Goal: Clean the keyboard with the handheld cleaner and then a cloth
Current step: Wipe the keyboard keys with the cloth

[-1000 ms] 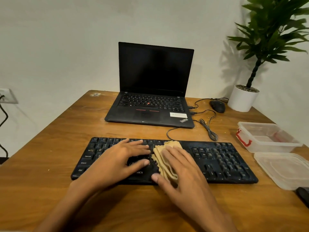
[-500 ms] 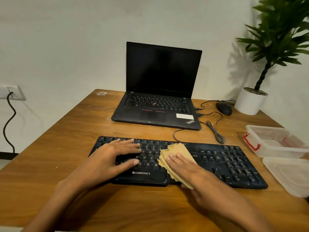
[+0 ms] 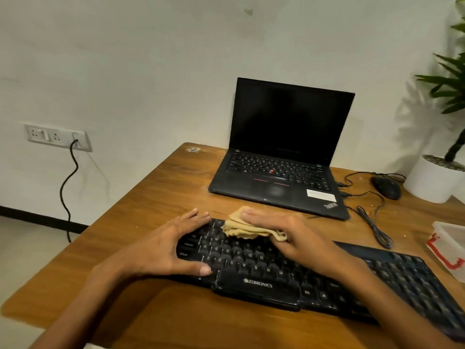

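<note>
A black keyboard [image 3: 264, 263] lies across the wooden table [image 3: 161, 197] in front of me. My left hand [image 3: 163, 248] rests on the keyboard's left end, fingers spread and fairly straight, thumb along the front edge. A folded tan cloth [image 3: 241, 229] lies on the upper left keys. My right hand [image 3: 289, 235] presses flat on the cloth with straight fingers, and a fold of cloth shows under the palm. No handheld cleaner is in sight.
An open black laptop [image 3: 281, 157] stands behind the keyboard. To its right lie a black mouse [image 3: 386, 187], bundled cables [image 3: 375, 229] and a white plant pot [image 3: 432, 181]. A clear plastic box with red clips [image 3: 450, 248] sits at the right edge. A wall socket [image 3: 57, 137] with a cord is at left.
My right hand has slid the cloth leftward and toward the far edge of the keyboard. The left hand has shifted to the keyboard's left end. The view has turned left.
</note>
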`<control>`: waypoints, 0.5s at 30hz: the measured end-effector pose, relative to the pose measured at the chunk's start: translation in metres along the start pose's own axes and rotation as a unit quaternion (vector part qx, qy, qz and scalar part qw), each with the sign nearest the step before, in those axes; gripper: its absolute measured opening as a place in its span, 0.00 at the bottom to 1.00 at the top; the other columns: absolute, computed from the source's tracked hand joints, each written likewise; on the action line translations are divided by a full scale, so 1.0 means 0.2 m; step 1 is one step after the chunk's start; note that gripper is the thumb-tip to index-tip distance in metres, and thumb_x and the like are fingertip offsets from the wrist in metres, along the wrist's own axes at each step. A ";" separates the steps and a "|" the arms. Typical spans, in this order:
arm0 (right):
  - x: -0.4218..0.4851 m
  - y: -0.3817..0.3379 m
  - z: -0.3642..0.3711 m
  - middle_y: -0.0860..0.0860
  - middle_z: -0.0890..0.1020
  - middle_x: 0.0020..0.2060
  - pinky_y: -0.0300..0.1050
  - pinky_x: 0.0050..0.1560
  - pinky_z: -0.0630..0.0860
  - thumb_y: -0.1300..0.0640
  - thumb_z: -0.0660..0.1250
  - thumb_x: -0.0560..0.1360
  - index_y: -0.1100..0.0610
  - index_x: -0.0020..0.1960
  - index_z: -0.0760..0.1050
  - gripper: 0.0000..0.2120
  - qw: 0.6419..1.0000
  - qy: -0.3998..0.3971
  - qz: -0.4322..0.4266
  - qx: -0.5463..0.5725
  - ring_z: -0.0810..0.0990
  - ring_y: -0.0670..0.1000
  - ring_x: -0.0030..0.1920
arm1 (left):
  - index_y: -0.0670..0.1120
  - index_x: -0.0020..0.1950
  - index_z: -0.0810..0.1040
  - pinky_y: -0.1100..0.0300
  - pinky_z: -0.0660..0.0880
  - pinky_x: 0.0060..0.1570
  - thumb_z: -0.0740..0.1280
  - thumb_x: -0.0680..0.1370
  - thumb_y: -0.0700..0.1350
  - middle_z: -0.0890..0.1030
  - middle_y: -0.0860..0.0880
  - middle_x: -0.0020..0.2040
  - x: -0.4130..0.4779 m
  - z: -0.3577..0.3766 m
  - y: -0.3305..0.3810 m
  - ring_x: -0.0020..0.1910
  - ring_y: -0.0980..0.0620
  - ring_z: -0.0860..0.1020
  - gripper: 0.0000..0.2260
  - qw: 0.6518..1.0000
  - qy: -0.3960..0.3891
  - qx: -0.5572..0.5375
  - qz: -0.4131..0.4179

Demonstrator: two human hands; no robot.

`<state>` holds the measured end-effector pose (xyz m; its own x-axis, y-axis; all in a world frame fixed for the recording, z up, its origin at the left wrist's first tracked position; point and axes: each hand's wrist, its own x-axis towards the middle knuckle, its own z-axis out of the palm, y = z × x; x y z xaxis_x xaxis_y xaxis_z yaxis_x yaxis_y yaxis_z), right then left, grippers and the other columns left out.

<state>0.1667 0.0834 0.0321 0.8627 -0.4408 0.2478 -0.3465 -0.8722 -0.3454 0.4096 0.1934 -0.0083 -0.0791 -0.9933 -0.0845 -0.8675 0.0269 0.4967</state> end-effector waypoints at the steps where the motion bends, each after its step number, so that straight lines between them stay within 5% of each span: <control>1: 0.04 -0.01 0.03 0.34 0.66 0.64 0.25 0.63 0.62 0.70 0.64 0.71 0.44 0.67 0.64 0.31 1.000 0.001 -0.016 0.000 0.61 0.22 0.60 | 0.68 0.70 0.44 0.51 0.55 0.69 0.63 0.56 0.76 0.41 0.66 0.69 0.00 -0.01 -0.03 0.67 0.64 0.49 0.48 1.000 -0.015 -0.014 -0.003; 4: 0.11 -0.02 0.08 0.32 0.62 0.66 0.32 0.68 0.60 0.63 0.63 0.74 0.43 0.68 0.65 0.26 0.996 -0.080 -0.035 0.001 0.60 0.30 0.65 | 0.65 0.71 0.39 0.60 0.49 0.69 0.69 0.53 0.74 0.39 0.67 0.69 0.01 -0.06 -0.09 0.69 0.66 0.44 0.56 0.996 -0.067 -0.055 0.005; 7: 0.13 -0.01 0.07 0.34 0.62 0.69 0.37 0.70 0.54 0.42 0.64 0.73 0.40 0.67 0.67 0.23 0.984 -0.178 0.006 0.020 0.56 0.31 0.69 | 0.65 0.69 0.37 0.67 0.45 0.67 0.74 0.57 0.65 0.38 0.66 0.70 0.02 -0.10 -0.13 0.69 0.68 0.42 0.54 0.993 -0.106 -0.055 0.015; 11: 0.17 -0.06 0.06 0.35 0.62 0.69 0.31 0.61 0.61 0.26 0.54 0.65 0.40 0.69 0.65 0.36 0.993 -0.106 0.046 0.026 0.60 0.33 0.67 | 0.58 0.73 0.36 0.67 0.44 0.67 0.77 0.64 0.54 0.36 0.65 0.69 0.08 -0.15 -0.10 0.69 0.67 0.42 0.55 0.991 -0.126 -0.042 0.024; 15: 0.19 -0.11 0.17 0.35 0.50 0.72 0.46 0.71 0.54 0.26 0.50 0.67 0.37 0.72 0.53 0.36 0.991 -0.116 0.062 -0.037 0.51 0.37 0.72 | 0.58 0.73 0.35 0.67 0.46 0.68 0.78 0.62 0.53 0.40 0.66 0.69 0.12 -0.14 -0.12 0.69 0.66 0.45 0.57 0.988 -0.146 -0.053 0.021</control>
<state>0.2197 0.0933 0.0192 0.8701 -0.4928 -0.0110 -0.4742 -0.8309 -0.2912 0.4432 0.1651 0.0025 -0.2657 -0.9165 -0.2991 -0.8054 0.0405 0.5914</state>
